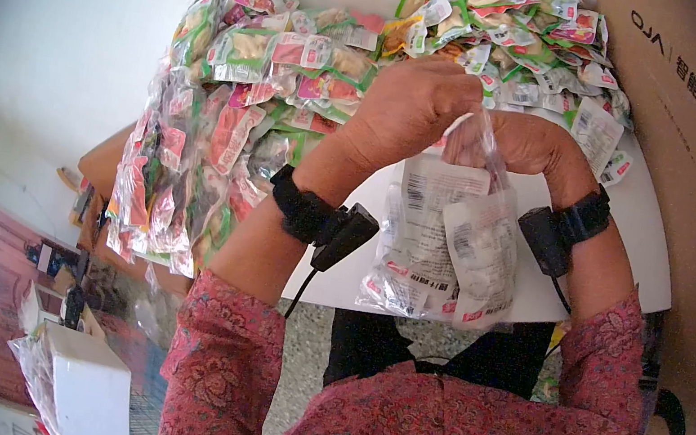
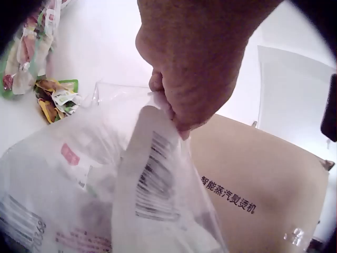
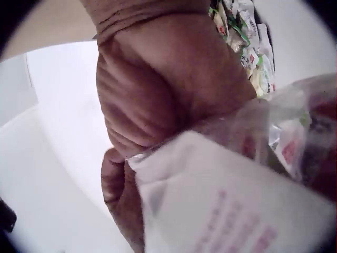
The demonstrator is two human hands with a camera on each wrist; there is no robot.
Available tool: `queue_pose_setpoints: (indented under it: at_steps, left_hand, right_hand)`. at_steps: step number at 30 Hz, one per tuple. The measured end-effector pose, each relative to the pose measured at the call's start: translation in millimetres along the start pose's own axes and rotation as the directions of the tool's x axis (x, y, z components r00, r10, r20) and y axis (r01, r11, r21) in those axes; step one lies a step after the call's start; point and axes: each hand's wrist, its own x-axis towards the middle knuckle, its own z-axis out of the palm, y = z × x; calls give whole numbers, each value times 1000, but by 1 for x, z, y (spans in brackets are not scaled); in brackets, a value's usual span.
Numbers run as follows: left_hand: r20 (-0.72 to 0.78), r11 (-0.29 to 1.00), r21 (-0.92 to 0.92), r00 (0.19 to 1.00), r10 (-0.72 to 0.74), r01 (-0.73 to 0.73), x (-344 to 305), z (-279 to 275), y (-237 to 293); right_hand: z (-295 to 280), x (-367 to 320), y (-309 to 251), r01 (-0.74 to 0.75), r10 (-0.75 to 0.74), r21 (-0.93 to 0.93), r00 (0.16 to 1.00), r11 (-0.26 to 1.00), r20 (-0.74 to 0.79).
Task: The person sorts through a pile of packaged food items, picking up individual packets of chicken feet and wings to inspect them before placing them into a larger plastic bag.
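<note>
A clear plastic bag [image 1: 491, 231] hangs at the table's front edge, with several white printed packets [image 1: 447, 197] inside. My left hand [image 1: 420, 106] pinches the bag's top edge, fingers curled down onto the film; the left wrist view shows that grip above a packet with a barcode [image 2: 158, 179]. Across from it, my right hand [image 1: 528, 144] is bent inward at the bag's mouth, its curled fingers showing through the film. In the right wrist view, film and a white packet [image 3: 210, 195] cover part of that hand.
Many small sealed food packets [image 1: 246, 56] are heaped on the white table [image 1: 638, 227] at the left, with another pile [image 1: 531, 42] at the back right. A large cardboard box [image 1: 693, 163] stands along the right side. At lower left is a white box [image 1: 89, 386].
</note>
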Motion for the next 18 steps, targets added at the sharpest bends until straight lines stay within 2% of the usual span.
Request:
queue_pose_setpoints:
  at_steps: [2, 3, 4, 5, 6, 8, 11, 12, 14, 18]
  left_hand:
    - [18, 994, 15, 994, 104, -104, 3, 2, 0]
    - [19, 995, 14, 994, 103, -104, 2, 2, 0]
    - [9, 1000, -25, 1000, 16, -16, 0, 1, -1]
    - [-1, 996, -65, 998, -69, 69, -2, 0, -2]
    - [-4, 995, -70, 998, -67, 67, -3, -1, -3]
    - [-2, 989, -84, 992, -124, 123, -3, -5, -6]
    - [-12, 987, -78, 990, -141, 140, -6, -6, -4]
    - [-17, 987, -79, 990, -141, 139, -6, -6, -3]
    - [-37, 988, -93, 991, -127, 123, -7, -6, -2]
    - [-1, 984, -87, 988, -153, 153, -9, -1, -6]
  right_hand:
    - [-2, 5, 4, 39, -2, -259, 990, 965, 140]
    - [2, 5, 1, 38, -2, -257, 990, 966, 140]
    - [10, 2, -3, 124, -128, -184, 992, 975, -10]
    - [14, 0, -5, 217, -237, -128, 957, 968, -169]
    - [12, 0, -2, 212, -233, -130, 957, 969, -173]
    - [8, 2, 6, 146, -97, 171, 959, 974, -266]
    - [14, 2, 0, 146, -97, 208, 968, 967, -230]
    - [14, 3, 0, 144, -95, 204, 968, 968, -230]
    - [12, 5, 1, 116, -111, 28, 982, 993, -151]
    - [20, 5, -12, -4, 4, 3, 996, 1000, -93]
